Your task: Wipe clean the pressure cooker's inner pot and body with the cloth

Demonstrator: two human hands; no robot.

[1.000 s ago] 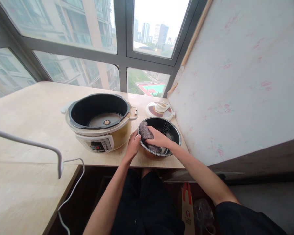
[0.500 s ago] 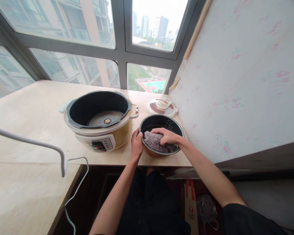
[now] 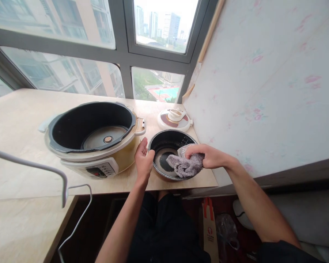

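A black inner pot (image 3: 164, 146) stands on the wooden counter (image 3: 24, 124), right of a yellow-and-white rice cooker (image 3: 93, 140) whose lid is off. My right hand (image 3: 208, 156) is closed on a grey cloth (image 3: 185, 165) and holds it against the pot's right inner wall. My left hand (image 3: 143, 160) rests against the pot's left outer rim, fingers partly spread, steadying it. The pot's pale bottom shows left of the cloth.
The cooker's white lid (image 3: 174, 119) lies behind the pot by the window. A papered wall (image 3: 263, 84) bounds the counter on the right. A white cord and hook (image 3: 63, 182) hang at the left front. A paper bag (image 3: 210, 233) stands on the floor below.
My right hand has dragged the cloth from the pot's left side across to its right wall. My left hand has loosened on the rim. The view has shifted right.
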